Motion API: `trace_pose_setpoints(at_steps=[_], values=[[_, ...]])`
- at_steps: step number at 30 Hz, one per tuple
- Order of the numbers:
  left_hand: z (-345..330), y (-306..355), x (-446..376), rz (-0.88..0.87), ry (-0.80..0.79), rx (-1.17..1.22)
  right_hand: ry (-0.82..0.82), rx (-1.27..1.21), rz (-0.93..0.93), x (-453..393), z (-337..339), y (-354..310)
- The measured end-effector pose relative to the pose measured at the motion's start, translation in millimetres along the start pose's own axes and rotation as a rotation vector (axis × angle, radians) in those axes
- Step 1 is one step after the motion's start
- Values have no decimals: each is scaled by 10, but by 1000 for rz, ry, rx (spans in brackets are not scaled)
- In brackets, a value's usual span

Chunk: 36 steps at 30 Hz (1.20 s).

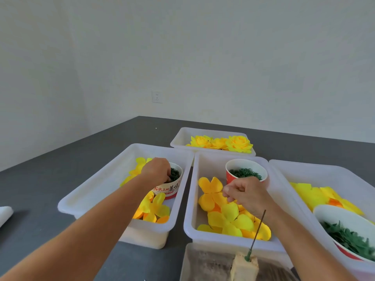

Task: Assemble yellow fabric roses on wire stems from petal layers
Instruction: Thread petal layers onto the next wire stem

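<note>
The left hand [157, 169] dug curled fingers into the paper cup [172, 188] of green rings in the left tray [85, 191]; one ring, pinched cleanly, would serve best. The right hand [242, 194] pinched over petal layers [227, 218] in the middle tray [194, 199], what it held unclear. The wire stem [257, 230] stood in a block [244, 267] at the table's near edge, close under that wrist.

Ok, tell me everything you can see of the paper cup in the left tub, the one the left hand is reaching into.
The paper cup stands upright in the left white tub, near its right wall, with yellow petal layers beside it. It looks like printed paper: a white band with red and black lettering, red at the base. It is open-topped and holds small dark green pieces. The left hand covers its left rim, fingertips dipped into the green pieces.
</note>
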State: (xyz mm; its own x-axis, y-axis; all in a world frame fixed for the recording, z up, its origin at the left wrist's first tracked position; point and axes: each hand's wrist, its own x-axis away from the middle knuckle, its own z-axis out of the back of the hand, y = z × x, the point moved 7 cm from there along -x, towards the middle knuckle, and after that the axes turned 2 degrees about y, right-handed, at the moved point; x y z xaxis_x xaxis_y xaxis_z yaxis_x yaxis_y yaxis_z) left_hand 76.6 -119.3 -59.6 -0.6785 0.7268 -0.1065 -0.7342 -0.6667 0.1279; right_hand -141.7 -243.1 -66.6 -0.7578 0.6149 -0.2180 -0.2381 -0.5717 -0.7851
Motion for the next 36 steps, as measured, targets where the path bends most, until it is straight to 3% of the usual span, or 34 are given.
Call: trace_pose_setpoints(at_steps=[11,21,27,30,32,36], values=[[22,-20,54,6,161,74,9,30,-37,7,13,22],[220,-208,107,116,391,522,24,64,-31,22,34,8],[207,-273,135,229,315,935,24,73,-23,31,29,0],[345,-99,203,142,230,1053,36,23,-7,26,62,-49],[483,106,298,26,170,1060,89,-134,-13,60,148,-125],[808,616,607,-240,126,778,213,-313,144,211,538,-582]])
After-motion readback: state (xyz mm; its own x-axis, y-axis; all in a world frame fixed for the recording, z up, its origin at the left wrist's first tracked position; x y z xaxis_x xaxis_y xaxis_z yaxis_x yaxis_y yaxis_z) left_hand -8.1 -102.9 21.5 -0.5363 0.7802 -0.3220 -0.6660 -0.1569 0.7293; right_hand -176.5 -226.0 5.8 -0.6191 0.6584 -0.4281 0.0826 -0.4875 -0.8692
